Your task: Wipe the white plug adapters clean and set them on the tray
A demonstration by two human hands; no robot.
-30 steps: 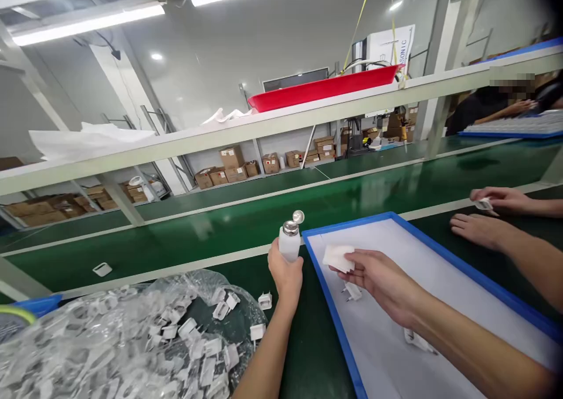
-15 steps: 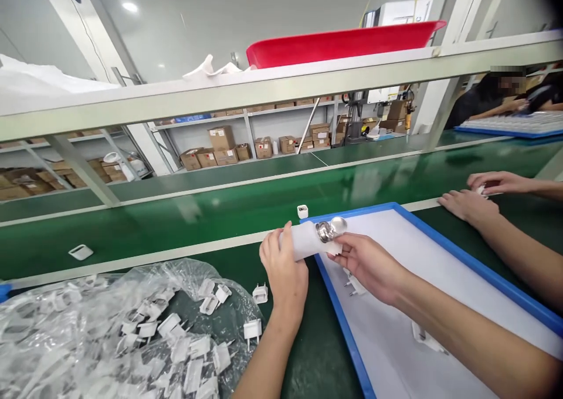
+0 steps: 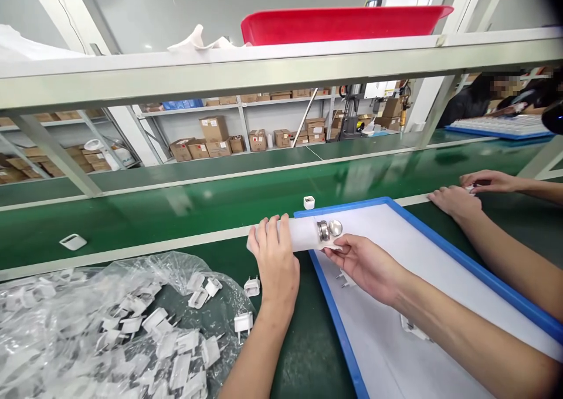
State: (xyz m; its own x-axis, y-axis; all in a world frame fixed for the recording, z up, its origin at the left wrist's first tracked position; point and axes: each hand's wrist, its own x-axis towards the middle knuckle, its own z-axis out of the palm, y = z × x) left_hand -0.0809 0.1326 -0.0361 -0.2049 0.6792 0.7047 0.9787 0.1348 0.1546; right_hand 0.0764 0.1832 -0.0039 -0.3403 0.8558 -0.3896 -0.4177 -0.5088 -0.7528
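Note:
A frosted white bottle (image 3: 304, 233) with a silver neck and a flipped-open round lid lies level above the near left corner of the blue-rimmed tray (image 3: 328, 293). My left hand (image 3: 277, 264) is wrapped round its body. At the neck end, my right hand (image 3: 358, 264) pinches a small white piece, perhaps cloth or paper, under the metal part. White plug pieces lie on the tray's white surface, partly hidden by my right arm. Left of the tray, a clear plastic bag (image 3: 176, 264) holds several white plug housings (image 3: 165, 328).
Two loose plug housings (image 3: 252, 287) lie beside the bag. Small white items sit on the green belt (image 3: 211, 205), one a square block (image 3: 309, 202). At right, another person's hands (image 3: 457, 202) work close to the tray. A shelf beam (image 3: 264, 73) with a red tray (image 3: 343, 26) spans above.
The bottle has turned closer to level and shifted slightly left, with both hands still on it. The whole view has moved a little, and the shelf appears higher.

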